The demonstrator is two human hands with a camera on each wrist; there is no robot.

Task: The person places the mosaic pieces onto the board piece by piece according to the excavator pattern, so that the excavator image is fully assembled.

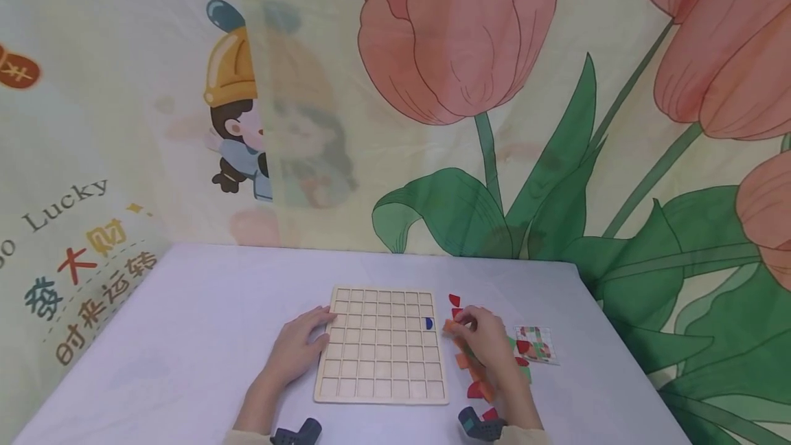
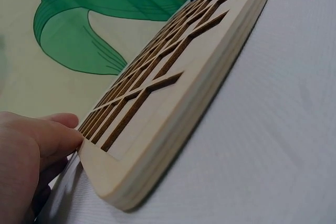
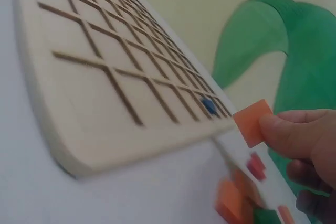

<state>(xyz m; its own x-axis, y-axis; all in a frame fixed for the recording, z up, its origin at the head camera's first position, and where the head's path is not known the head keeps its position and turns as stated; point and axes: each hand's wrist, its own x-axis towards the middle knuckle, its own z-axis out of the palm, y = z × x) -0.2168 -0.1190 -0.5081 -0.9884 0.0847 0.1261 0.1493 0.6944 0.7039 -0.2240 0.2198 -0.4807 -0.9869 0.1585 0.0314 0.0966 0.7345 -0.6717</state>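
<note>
A pale wooden grid board (image 1: 380, 397) lies flat on the table. My left hand (image 1: 301, 342) rests against its left edge, fingers stretched out and touching the rim; the left wrist view shows those fingertips (image 2: 73, 135) at the edge. Between thumb and fingers, my right hand (image 1: 485, 335) pinches an orange square tile (image 3: 253, 123), held up just off the board's right side. One blue piece with a rounded side (image 1: 429, 323) sits in a cell of the rightmost column.
Loose red (image 1: 474, 390), orange (image 1: 462, 361) and green pieces lie scattered right of the board, partly under my right hand. Beyond them is a printed pattern card (image 1: 544, 352). A printed cloth backdrop (image 1: 432, 156) hangs behind the white table (image 1: 204, 335).
</note>
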